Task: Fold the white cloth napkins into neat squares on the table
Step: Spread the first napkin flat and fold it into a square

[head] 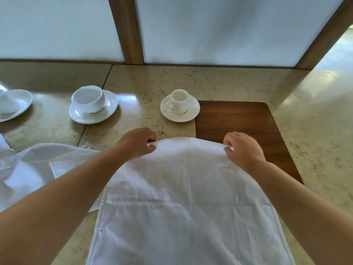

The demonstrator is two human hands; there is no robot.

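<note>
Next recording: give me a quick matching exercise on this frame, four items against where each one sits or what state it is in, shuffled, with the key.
Items:
1. small cup
2. large cup
3. wooden board
4. napkin

Places or states:
A. tilted on its saucer, far left of centre
B. pinched at its far edge by both hands
C. upright on a saucer at the board's far-left corner
D. partly covered by the cloth, on the right

Pairs: 1-C, 2-A, 3-D, 4-B

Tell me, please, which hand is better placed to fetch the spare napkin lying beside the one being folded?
Probably the left hand: the spare napkin lies on its side, under that forearm. The right hand pinches the napkin's far corner over the wooden board.
</note>
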